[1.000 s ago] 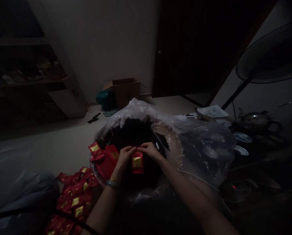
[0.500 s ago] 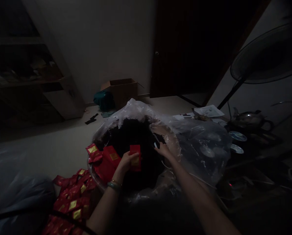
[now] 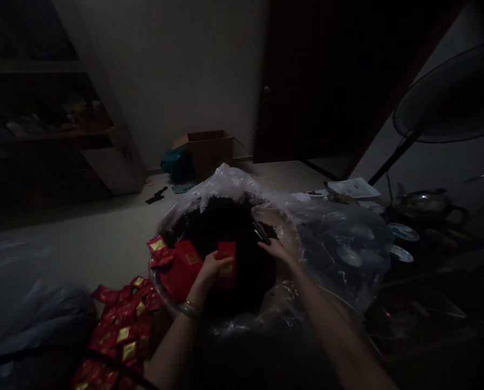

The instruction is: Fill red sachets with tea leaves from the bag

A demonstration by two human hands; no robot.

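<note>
- Pile of red sachets (image 3: 122, 336) off clear plastic bag's (image 3: 343, 254) L edge: light, slippery
- L hand (image 3: 213, 271) closed on red sachet (image 3: 226, 264) above dark loose leaves (image 3: 226, 222): thin, soft, hold by edges
- R hand (image 3: 276, 250) open, next to small black object (image 3: 261, 233)

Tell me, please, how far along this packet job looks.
A heap of gold-labelled red packets at lower left looks done. The left hand holds a red packet upright; the right hand is beside a black implement. A large mound of dark loose leaves is left in the clear plastic bag.
</note>
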